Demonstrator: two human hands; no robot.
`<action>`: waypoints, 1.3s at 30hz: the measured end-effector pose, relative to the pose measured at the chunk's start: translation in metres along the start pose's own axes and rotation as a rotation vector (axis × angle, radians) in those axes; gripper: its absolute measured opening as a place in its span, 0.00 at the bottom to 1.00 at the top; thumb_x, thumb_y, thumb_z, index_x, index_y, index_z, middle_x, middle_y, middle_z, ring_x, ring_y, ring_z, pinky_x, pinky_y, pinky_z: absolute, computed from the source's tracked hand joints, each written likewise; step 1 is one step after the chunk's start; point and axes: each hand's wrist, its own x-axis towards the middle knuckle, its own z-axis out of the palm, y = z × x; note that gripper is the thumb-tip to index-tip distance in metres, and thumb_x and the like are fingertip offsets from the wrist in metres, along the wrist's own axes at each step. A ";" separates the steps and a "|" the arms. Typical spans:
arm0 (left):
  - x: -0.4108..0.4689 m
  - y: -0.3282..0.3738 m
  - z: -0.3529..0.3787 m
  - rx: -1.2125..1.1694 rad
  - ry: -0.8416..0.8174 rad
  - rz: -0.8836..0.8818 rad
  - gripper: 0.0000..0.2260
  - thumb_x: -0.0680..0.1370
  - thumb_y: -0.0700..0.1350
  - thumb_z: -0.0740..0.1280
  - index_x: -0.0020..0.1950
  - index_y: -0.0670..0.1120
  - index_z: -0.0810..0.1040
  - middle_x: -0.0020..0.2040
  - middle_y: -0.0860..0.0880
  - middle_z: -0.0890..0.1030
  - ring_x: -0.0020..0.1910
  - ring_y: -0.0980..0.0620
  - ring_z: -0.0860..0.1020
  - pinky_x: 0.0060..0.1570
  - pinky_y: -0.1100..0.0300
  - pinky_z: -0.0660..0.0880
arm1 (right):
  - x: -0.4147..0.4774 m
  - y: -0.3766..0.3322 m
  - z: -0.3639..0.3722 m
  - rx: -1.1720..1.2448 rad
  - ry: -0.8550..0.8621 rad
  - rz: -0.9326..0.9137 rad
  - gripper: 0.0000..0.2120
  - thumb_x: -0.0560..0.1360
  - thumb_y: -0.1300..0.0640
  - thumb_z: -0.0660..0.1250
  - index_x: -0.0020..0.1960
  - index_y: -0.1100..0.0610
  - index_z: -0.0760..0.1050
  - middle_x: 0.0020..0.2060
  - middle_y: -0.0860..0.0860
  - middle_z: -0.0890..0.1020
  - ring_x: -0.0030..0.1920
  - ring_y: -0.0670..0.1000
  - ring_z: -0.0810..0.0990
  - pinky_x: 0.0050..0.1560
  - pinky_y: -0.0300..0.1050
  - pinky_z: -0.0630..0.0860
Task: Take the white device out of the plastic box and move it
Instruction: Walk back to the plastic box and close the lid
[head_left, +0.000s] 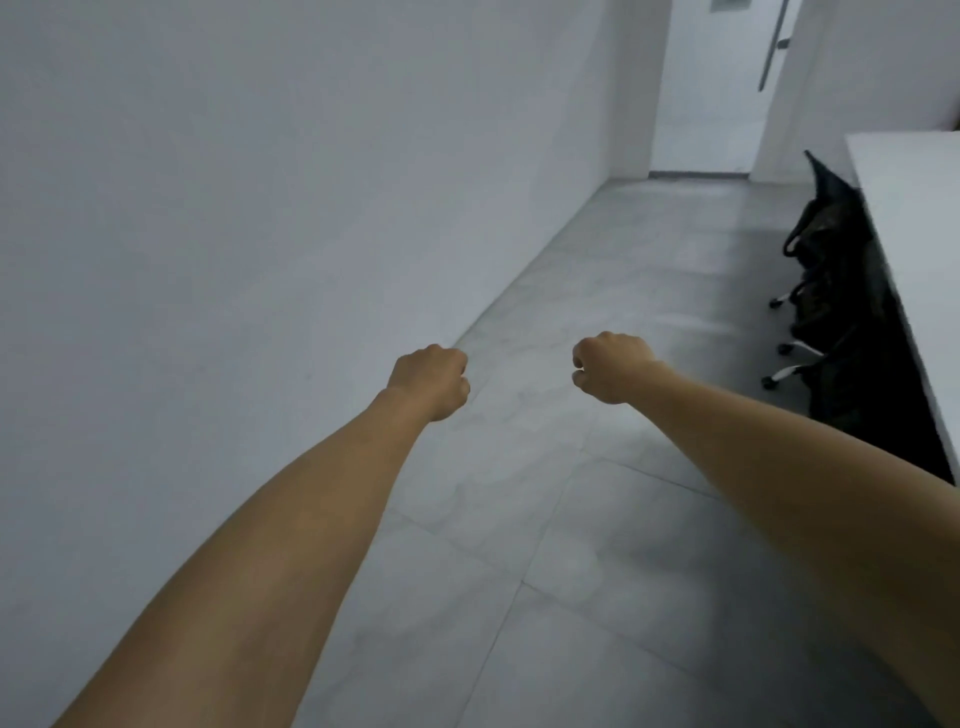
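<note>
Both my arms stretch forward over a grey tiled floor. My left hand (431, 379) is curled into a fist and holds nothing. My right hand (608, 369) is also curled into a fist with nothing in it, about a hand's width to the right of the left one. Neither the white device nor the plastic box is in view.
A white wall (260, 208) runs along the left. A white table (914, 234) stands at the right edge, with black wheeled office chairs (826, 291) tucked beside it. The grey floor (571, 519) leads to a white door (711, 88) at the far end.
</note>
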 end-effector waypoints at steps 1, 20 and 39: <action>0.022 0.001 0.000 -0.015 0.016 0.026 0.12 0.78 0.48 0.58 0.55 0.44 0.77 0.52 0.44 0.79 0.47 0.43 0.78 0.41 0.55 0.70 | 0.013 0.009 -0.002 -0.006 0.009 0.019 0.11 0.76 0.54 0.61 0.55 0.56 0.78 0.52 0.55 0.80 0.50 0.59 0.79 0.44 0.45 0.70; 0.510 0.081 0.021 -0.066 -0.001 0.238 0.14 0.79 0.48 0.58 0.60 0.45 0.76 0.58 0.43 0.78 0.53 0.41 0.77 0.48 0.53 0.72 | 0.371 0.254 -0.011 -0.146 -0.048 0.199 0.05 0.77 0.57 0.60 0.44 0.57 0.71 0.48 0.56 0.80 0.45 0.59 0.78 0.39 0.45 0.68; 1.063 0.194 0.038 0.047 0.052 0.595 0.06 0.78 0.43 0.57 0.41 0.46 0.68 0.48 0.43 0.79 0.44 0.42 0.78 0.37 0.56 0.66 | 0.775 0.543 0.011 -0.265 0.041 0.339 0.08 0.76 0.59 0.59 0.48 0.58 0.76 0.45 0.54 0.81 0.44 0.58 0.81 0.37 0.46 0.70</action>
